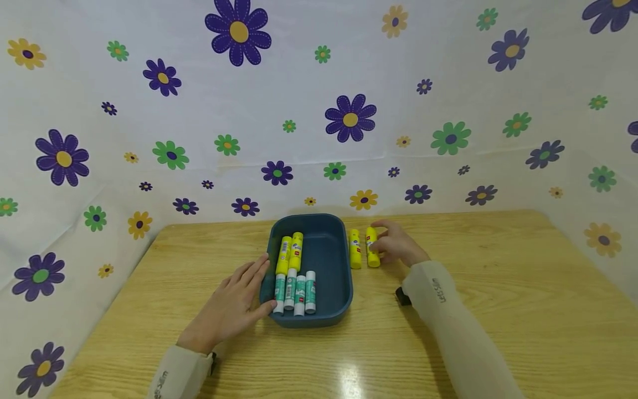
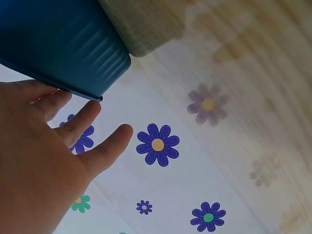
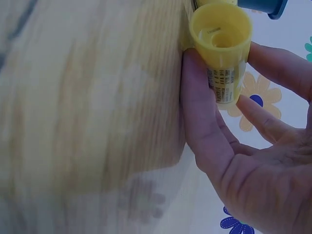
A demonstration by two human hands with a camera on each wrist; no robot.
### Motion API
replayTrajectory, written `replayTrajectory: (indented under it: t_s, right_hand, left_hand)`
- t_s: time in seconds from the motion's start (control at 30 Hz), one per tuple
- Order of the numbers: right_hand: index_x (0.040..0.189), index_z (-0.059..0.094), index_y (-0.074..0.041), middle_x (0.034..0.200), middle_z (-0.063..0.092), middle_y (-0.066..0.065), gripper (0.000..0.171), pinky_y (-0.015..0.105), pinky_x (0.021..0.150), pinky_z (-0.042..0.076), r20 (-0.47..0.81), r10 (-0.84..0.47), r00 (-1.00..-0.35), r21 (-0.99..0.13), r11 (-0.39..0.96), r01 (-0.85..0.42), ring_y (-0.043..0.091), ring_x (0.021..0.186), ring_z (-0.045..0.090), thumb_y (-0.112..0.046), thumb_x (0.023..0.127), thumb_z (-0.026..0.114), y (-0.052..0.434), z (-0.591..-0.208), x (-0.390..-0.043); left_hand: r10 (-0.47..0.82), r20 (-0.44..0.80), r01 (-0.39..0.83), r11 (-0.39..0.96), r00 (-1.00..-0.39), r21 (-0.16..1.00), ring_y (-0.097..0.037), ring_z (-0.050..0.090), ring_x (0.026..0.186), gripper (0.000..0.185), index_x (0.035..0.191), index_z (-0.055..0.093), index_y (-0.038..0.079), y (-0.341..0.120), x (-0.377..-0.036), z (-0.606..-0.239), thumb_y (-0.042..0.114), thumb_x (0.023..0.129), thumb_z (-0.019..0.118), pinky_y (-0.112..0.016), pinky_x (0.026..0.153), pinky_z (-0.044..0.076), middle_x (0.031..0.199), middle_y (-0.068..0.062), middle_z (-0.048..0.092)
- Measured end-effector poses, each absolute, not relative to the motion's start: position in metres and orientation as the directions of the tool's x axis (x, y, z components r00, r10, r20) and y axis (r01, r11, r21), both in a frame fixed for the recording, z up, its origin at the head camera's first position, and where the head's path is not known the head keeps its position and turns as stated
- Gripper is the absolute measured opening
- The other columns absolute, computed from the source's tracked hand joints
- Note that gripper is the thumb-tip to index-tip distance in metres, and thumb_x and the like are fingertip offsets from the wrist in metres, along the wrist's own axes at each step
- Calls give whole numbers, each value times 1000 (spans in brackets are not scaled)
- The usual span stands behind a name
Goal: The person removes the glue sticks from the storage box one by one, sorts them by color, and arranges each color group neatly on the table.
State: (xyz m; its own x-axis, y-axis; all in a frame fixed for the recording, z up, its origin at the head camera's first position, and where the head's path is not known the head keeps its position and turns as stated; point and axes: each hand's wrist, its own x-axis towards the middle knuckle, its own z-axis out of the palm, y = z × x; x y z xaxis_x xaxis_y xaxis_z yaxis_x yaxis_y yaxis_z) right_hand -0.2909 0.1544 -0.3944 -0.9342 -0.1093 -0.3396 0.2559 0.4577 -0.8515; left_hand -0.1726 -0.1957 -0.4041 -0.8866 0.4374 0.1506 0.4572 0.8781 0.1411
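My right hand pinches a yellow glue stick on the table, right of a dark blue bin. In the right wrist view, the fingers lie on both sides of that yellow glue stick, its hollow end facing the camera. Another yellow glue stick lies between it and the bin. With its fingers nearly straight, my left hand rests on the bin's left rim. Inside the bin, two yellow glue sticks lie behind several green-and-white glue sticks, all on the left side.
The wooden table extends to both sides and in front of the bin. Behind it and at the sides hangs a white sheet printed with purple, green and orange flowers.
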Motion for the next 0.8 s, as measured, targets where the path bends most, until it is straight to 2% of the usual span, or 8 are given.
replayTrajectory:
  t_s: [0.13,0.47,0.8]
  right_hand:
    - [139,33,-11,128,40,24,64,41,75,52,-352,-109,-930,-838,480,261,35,104,50,-5,82,62,152,-393,-292]
    - [138,35,-10,120,45,21,63,40,75,52,-348,-75,-934,-808,529,259,31,94,50,-5,81,63,144,-393,-292]
    - [140,31,-7,123,44,23,64,39,72,53,-337,-63,-939,-804,539,252,32,95,51,-8,83,61,144,-390,-289]
  left_hand:
    - [436,147,455,879,-888,143,-29,22,133,80,146,20,12,-196,-172,-404,59,87,44,-57,99,28,152,0,14]
    - [440,144,459,877,-886,144,-28,22,133,79,147,19,12,-195,-172,-402,58,87,44,-56,99,28,152,0,13]
    - [438,150,458,877,-886,145,-28,23,133,79,146,20,11,-195,-172,-403,58,87,44,-57,98,29,152,0,14]
